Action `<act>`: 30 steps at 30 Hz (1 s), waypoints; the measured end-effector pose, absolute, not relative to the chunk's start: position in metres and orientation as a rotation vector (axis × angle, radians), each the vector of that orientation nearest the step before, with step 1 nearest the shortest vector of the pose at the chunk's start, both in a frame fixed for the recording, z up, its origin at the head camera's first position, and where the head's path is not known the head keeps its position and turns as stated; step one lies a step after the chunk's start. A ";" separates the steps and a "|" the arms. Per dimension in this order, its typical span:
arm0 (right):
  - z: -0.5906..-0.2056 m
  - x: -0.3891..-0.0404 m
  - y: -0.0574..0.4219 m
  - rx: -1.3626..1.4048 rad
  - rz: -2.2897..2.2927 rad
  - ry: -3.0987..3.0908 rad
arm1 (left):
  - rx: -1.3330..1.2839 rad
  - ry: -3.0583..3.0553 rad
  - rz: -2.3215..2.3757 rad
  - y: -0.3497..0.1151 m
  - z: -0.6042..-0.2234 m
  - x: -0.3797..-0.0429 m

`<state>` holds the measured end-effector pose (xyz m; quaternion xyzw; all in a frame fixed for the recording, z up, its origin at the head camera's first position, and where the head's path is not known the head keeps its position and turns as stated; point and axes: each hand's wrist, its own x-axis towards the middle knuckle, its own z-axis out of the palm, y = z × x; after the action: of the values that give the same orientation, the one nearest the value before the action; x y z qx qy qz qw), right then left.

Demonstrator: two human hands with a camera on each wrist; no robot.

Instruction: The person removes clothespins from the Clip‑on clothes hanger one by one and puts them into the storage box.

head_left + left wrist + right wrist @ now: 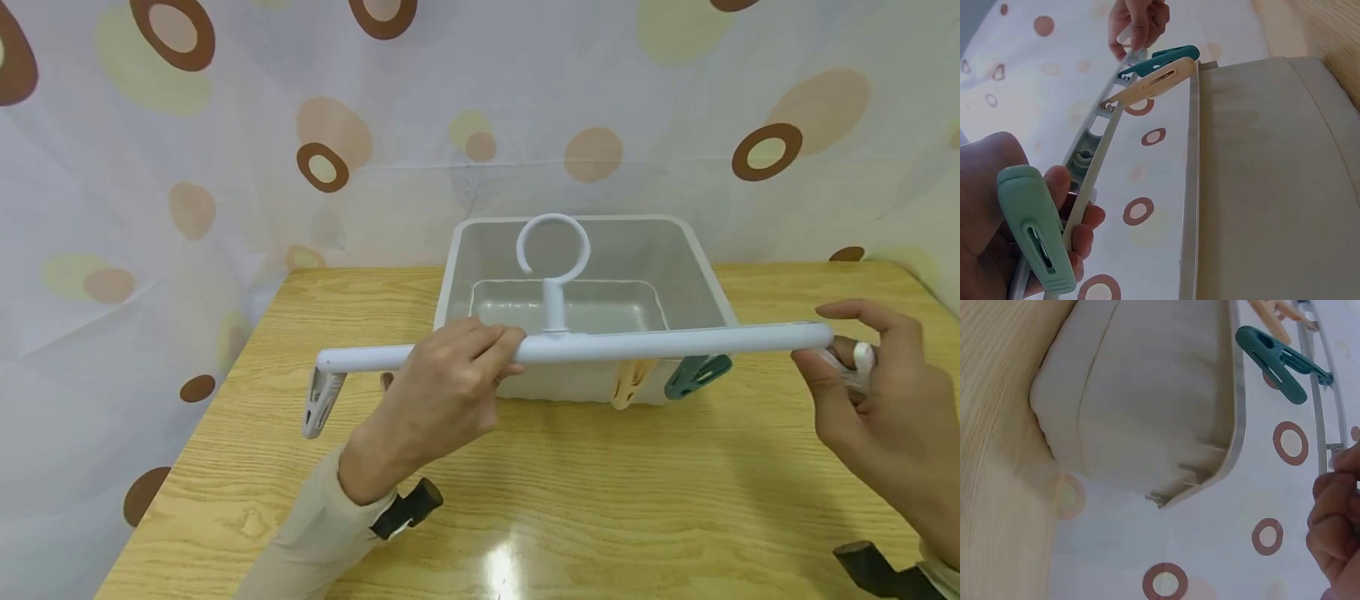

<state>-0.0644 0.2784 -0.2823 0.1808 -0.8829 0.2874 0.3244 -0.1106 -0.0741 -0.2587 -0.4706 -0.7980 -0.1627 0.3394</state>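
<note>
A white clip hanger (675, 341) with a round hook is held up level in front of the bin. My left hand (450, 387) grips its bar left of the hook. At the bar's right end, my right hand (892, 392) pinches a white clip (862, 362), mostly hidden by the fingers. From the bar hang a grey clip (322, 404) at the left end, a peach clip (632, 382) and a teal clip (697, 377) on the right half. A mint green clip (1035, 228) sits by my left hand in the left wrist view.
Behind the hanger, a pale plastic bin (585, 387) stands on the wooden table (600, 500), close to the back edge. A patterned cloth (420, 100) with brown and peach circles hangs behind and to the left of the table.
</note>
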 end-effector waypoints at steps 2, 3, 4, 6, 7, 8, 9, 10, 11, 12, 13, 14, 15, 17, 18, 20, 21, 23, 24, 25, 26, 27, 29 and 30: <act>-0.281 -0.066 0.277 0.477 0.559 -2.289 | -1.223 -2.091 -0.432 -0.075 -0.259 -0.111; -0.281 -0.065 0.275 0.479 0.544 -2.286 | -1.219 -2.098 -0.440 -0.075 -0.259 -0.111; -0.280 -0.065 0.274 0.480 0.563 -2.283 | -1.214 -2.101 -0.454 -0.076 -0.259 -0.111; -0.281 -0.063 0.271 0.472 0.590 -2.271 | -1.200 -2.103 -0.491 -0.075 -0.259 -0.110; -0.281 -0.062 0.270 0.454 0.600 -2.262 | -1.192 -2.102 -0.506 -0.075 -0.260 -0.110; -0.282 -0.061 0.268 0.427 0.615 -2.254 | -1.185 -2.102 -0.519 -0.074 -0.260 -0.110; -0.283 -0.059 0.265 0.389 0.609 -2.254 | -1.178 -2.102 -0.528 -0.074 -0.261 -0.111; -0.284 -0.058 0.263 0.348 0.601 -2.248 | -1.173 -2.101 -0.537 -0.072 -0.262 -0.111; -0.284 -0.058 0.262 0.313 0.589 -2.243 | -1.167 -2.099 -0.542 -0.072 -0.263 -0.111; -0.285 -0.057 0.260 0.289 0.588 -2.238 | -1.161 -2.097 -0.544 -0.071 -0.263 -0.112; -0.285 -0.057 0.259 0.271 0.594 -2.230 | -1.154 -2.097 -0.542 -0.071 -0.264 -0.112; -0.284 -0.057 0.258 0.268 0.603 -2.228 | -1.150 -2.096 -0.541 -0.070 -0.264 -0.112; -0.284 -0.056 0.258 0.264 0.610 -2.233 | -1.145 -2.095 -0.540 -0.071 -0.264 -0.113; -0.283 -0.056 0.259 0.288 0.639 -2.227 | -1.137 -2.092 -0.544 -0.071 -0.263 -0.113; -0.283 -0.056 0.260 0.297 0.673 -2.225 | -1.135 -2.091 -0.545 -0.072 -0.263 -0.113; -0.283 -0.056 0.262 0.294 0.764 -2.224 | -1.133 -2.095 -0.557 -0.072 -0.262 -0.114; -0.283 -0.056 0.263 0.292 0.793 -2.223 | -1.133 -2.096 -0.565 -0.073 -0.262 -0.114; -0.284 -0.057 0.266 0.285 0.866 -2.212 | -1.130 -2.098 -0.577 -0.074 -0.262 -0.115; -0.284 -0.058 0.267 0.281 0.890 -2.205 | -1.129 -2.099 -0.582 -0.075 -0.262 -0.115; -0.283 -0.058 0.268 0.292 0.893 -2.201 | -1.128 -2.100 -0.586 -0.075 -0.262 -0.116; -0.283 -0.059 0.269 0.305 0.887 -2.200 | -1.125 -2.099 -0.588 -0.076 -0.261 -0.116; -0.282 -0.060 0.270 0.310 0.882 -2.200 | -1.123 -2.098 -0.586 -0.077 -0.261 -0.117; -0.281 -0.060 0.272 0.324 0.878 -2.210 | -1.119 -2.097 -0.585 -0.078 -0.261 -0.117; -0.280 -0.061 0.274 0.339 0.860 -2.227 | -1.117 -2.099 -0.585 -0.078 -0.261 -0.117</act>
<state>-0.0608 0.2741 -0.2803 0.1313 -0.8626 0.3333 0.3572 -0.1174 -0.0780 -0.2607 -0.4291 -0.8063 -0.2246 0.3396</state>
